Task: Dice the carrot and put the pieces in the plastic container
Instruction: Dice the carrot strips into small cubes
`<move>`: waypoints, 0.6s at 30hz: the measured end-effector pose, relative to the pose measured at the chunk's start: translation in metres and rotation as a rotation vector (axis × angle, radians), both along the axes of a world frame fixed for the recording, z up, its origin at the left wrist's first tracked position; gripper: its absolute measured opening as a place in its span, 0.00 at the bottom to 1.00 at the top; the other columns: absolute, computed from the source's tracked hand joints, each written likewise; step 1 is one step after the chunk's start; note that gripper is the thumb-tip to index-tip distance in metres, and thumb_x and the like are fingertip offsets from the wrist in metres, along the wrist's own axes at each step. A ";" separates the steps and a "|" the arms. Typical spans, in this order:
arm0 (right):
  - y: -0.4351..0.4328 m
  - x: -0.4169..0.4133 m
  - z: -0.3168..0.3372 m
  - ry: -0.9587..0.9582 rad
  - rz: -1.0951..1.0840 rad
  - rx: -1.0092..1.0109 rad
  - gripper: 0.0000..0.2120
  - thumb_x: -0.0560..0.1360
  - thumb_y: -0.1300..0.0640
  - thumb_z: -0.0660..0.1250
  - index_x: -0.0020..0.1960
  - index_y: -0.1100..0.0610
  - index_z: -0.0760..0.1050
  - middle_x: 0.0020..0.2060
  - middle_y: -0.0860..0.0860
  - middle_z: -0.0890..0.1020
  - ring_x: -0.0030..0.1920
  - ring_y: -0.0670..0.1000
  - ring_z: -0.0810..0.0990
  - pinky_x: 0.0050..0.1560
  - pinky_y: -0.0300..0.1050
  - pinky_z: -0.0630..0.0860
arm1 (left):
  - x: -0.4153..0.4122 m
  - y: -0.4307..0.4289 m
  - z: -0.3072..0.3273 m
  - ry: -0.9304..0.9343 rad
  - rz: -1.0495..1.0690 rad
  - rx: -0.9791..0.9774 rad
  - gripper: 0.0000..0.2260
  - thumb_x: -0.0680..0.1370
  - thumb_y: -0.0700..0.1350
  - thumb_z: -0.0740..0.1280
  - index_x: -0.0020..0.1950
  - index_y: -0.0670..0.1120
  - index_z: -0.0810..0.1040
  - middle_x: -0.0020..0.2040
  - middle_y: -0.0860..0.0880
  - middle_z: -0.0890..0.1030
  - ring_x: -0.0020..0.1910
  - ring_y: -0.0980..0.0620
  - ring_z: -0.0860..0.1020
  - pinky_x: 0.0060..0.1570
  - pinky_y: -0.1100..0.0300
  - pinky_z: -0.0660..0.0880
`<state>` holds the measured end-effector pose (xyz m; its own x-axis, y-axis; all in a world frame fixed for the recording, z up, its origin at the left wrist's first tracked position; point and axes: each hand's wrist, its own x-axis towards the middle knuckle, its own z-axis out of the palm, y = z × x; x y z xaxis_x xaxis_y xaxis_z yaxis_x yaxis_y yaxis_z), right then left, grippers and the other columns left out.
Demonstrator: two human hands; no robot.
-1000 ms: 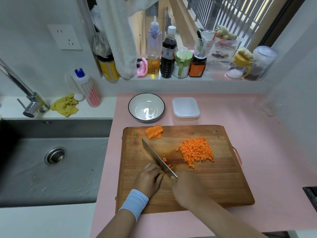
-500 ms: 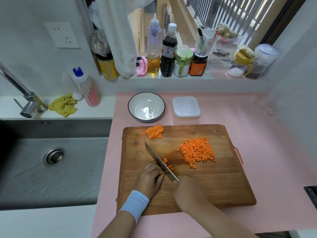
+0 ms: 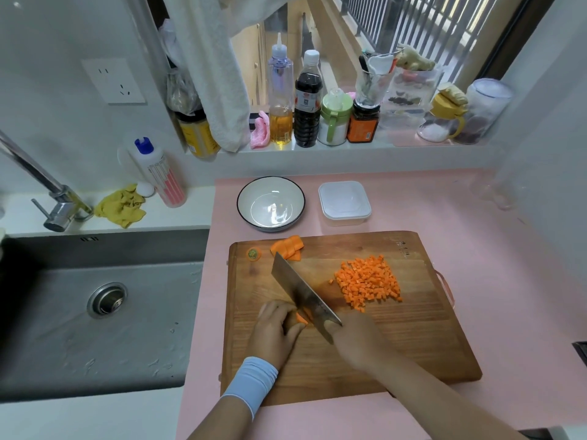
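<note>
On the wooden cutting board (image 3: 413, 354) lies a heap of diced carrot (image 3: 368, 282) right of centre. Uncut carrot slabs (image 3: 287, 246) and a carrot stub (image 3: 254, 253) sit at the board's far left corner. My left hand (image 3: 274, 333), with a blue wristband, holds down a small carrot piece (image 3: 301, 318) with curled fingers. My right hand (image 3: 357, 342) grips the handle of a cleaver (image 3: 301, 293), whose blade stands against my left knuckles over that piece. The clear plastic container (image 3: 344, 203) stands behind the board with nothing in it.
A white bowl (image 3: 271, 203) with a dark rim sits left of the container. A steel sink (image 3: 95, 306) and tap (image 3: 47, 192) lie left of the pink counter (image 3: 508, 281). Bottles and jars line the window sill (image 3: 317, 150) at the back.
The cleaver has tilted, so its flat side shows more, and it has shifted slightly towards my left hand. My left hand stays on the carrot piece.
</note>
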<state>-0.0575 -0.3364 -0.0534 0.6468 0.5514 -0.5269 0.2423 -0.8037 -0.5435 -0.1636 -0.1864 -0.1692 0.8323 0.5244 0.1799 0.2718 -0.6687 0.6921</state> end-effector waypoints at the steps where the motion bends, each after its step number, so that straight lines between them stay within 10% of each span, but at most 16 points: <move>1: -0.003 0.003 0.001 0.006 -0.007 0.016 0.13 0.82 0.49 0.60 0.44 0.52 0.78 0.35 0.47 0.79 0.40 0.51 0.79 0.36 0.43 0.68 | 0.002 -0.001 0.002 0.036 0.009 0.010 0.11 0.73 0.46 0.75 0.55 0.49 0.81 0.50 0.55 0.77 0.53 0.59 0.70 0.57 0.74 0.63; 11: -0.027 0.040 0.012 -0.067 -0.050 0.063 0.14 0.83 0.49 0.59 0.41 0.49 0.75 0.34 0.48 0.79 0.37 0.50 0.78 0.36 0.45 0.70 | 0.069 -0.033 0.040 0.243 0.008 -0.114 0.06 0.77 0.41 0.67 0.53 0.46 0.81 0.49 0.49 0.81 0.47 0.53 0.77 0.47 0.65 0.69; 18: -0.047 0.053 0.014 -0.424 0.145 0.030 0.11 0.82 0.53 0.57 0.51 0.47 0.79 0.38 0.47 0.82 0.40 0.52 0.81 0.33 0.45 0.69 | 0.059 -0.002 0.087 -0.142 0.415 -0.200 0.08 0.77 0.34 0.60 0.45 0.47 0.74 0.42 0.50 0.77 0.44 0.49 0.74 0.47 0.57 0.69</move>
